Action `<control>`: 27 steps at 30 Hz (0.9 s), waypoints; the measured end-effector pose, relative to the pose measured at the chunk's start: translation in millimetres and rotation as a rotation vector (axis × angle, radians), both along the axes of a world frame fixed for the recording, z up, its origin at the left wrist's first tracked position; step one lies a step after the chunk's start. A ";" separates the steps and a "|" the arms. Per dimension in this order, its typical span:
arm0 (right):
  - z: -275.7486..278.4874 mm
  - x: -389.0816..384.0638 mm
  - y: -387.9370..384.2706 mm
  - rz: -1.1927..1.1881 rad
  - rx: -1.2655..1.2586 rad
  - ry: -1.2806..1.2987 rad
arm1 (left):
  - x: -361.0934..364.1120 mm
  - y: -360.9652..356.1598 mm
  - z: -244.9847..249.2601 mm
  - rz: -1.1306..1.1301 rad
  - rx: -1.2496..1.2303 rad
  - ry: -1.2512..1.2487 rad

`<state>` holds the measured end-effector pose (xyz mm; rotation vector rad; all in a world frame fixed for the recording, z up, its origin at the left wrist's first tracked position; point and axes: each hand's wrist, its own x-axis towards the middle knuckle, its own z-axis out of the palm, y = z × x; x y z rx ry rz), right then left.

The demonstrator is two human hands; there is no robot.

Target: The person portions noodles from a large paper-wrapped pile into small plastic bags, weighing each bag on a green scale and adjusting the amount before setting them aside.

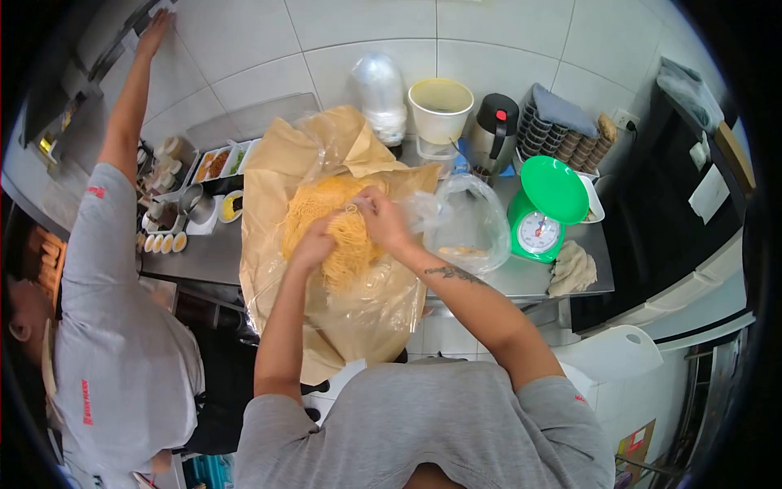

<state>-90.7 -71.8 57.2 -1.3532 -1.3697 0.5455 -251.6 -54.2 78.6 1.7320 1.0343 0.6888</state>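
Observation:
A big heap of thin yellow noodles (pixel 314 204) lies on brown paper (pixel 269 175) with clear plastic over it, on the counter in front of me. My left hand (pixel 316 243) is closed on noodles at the heap's middle, with strands hanging below it. Just to the right and slightly higher, my right hand (pixel 383 218) has its fingers closed on noodles too. The fingertips of both hands are partly hidden among the strands. Beside my right wrist sits an open clear plastic bag (pixel 471 220) with a few yellow bits in it.
A green dial scale (pixel 539 232) and a crumpled cloth (pixel 573 269) sit to the right. Behind stand a cream bucket (pixel 441 110), a thermos jug (pixel 494 130) and stacked bowls (pixel 554 134). At left are ingredient trays (pixel 216 165), halved eggs (pixel 165 244) and a co-worker (pixel 122 318) reaching up.

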 end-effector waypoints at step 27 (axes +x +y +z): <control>42.7 14.2 -22.0 0.130 0.006 -0.242 | 52.7 -13.6 -16.5 0.225 0.033 -0.215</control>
